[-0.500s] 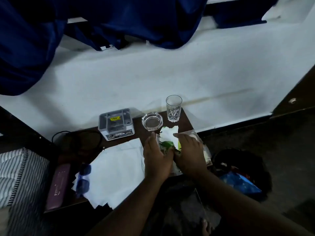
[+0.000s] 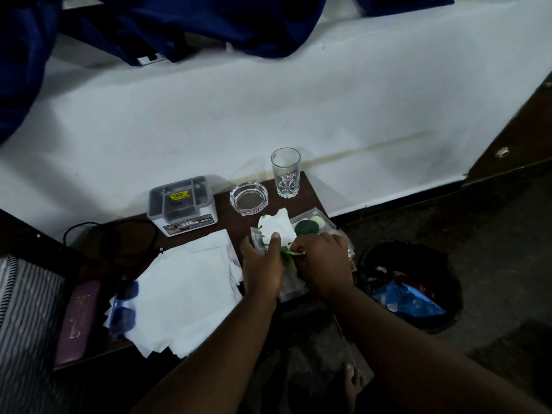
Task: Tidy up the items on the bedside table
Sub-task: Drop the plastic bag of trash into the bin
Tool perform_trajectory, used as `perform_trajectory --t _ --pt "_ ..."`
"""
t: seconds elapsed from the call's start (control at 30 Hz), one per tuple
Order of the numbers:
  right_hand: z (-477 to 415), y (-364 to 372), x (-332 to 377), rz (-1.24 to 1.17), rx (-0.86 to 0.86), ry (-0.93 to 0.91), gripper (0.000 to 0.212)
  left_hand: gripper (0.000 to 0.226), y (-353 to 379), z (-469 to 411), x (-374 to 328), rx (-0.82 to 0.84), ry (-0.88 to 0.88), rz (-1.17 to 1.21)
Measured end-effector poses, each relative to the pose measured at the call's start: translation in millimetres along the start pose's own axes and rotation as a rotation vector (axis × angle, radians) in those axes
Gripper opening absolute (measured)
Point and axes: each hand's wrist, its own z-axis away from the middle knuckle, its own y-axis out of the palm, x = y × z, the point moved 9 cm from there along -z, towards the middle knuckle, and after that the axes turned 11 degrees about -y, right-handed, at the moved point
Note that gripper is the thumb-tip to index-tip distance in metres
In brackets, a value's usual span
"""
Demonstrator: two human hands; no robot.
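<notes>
organizer [image 2: 182, 206] left of ashtray [image 2: 248, 198] | glass [image 2: 285, 173] right | bin [image 2: 409, 282] rightmost, probably floor

Likely a bedroom: blue curtain [image 2: 179, 22] at 11 o'clock, glass ashtray [image 2: 248, 198] and tumbler [image 2: 285, 171] on a small bedside surface [image 2: 224, 208], waste bin [image 2: 446, 259] at 4 o'clock.

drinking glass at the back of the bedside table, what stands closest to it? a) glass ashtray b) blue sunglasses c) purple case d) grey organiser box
a: the glass ashtray stands just left of the empty drinking glass, close beside it but not touching.
</notes>
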Motion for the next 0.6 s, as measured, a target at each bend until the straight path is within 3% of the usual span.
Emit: perform_trajectory --t 0.13,0.27,0.4,0.53,0.6 --pt "13.7 -7.0 -3.1 0.007 0.017 -0.019 0.015 0.059 2.3 2.6 1.8 -0.008 -0.002 0.005" --pt "22.1 -5.3 -4.2 -0.022 0.15 -0.04 0.022 0.078 8.0 7.4 4.9 0.007 0.006 -0.063" --pt "27.9 -8.6 -19.6 -0.198 0.27 0.003 0.043 0.087 6.8 5.0 6.6 0.001 0.019 -0.035" --pt "12.8 -34.3 -66.1 -0.235 -0.022 0.199 0.04 0.105 7.7 -0.5 3.3 0.07 0.031 0.033" --pt "11.8 -30.2 -95.7 -0.197 -0.067 0.346 0.053 0.107 5.7 0.8 2.2 0.087 0.028 0.075"
